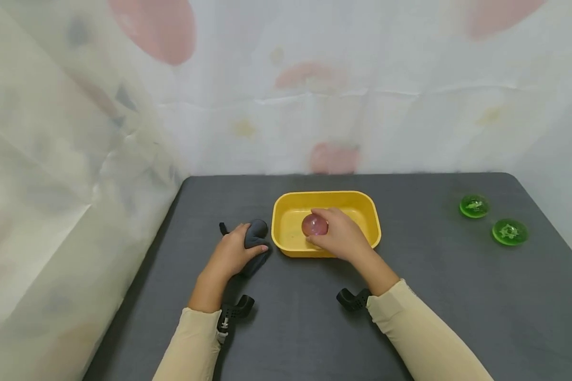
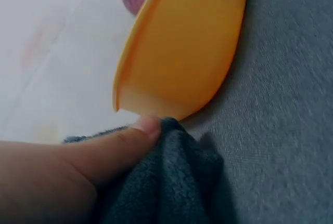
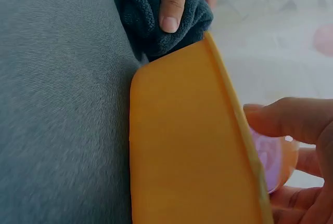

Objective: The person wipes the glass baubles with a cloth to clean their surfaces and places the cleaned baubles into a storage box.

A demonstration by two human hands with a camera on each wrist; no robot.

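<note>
Pink ball (image 1: 314, 225), likely smooth and light, is cupped from above by right hand (image 1: 339, 236) inside yellow tub (image 1: 286, 203), while left hand (image 1: 231, 254) clutches soft grey cloth (image 1: 255, 233).

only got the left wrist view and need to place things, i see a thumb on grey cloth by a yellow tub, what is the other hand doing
Observer: The right hand is inside the yellow tub, gripping a pink ball.
Operator: is the cloth touching the tub
Observer: In the right wrist view the cloth presses against the tub's corner, held by the left hand.
Operator: anything else on the table
Observer: Two green discs lie far right on the grey table, apart from the tub.
</note>
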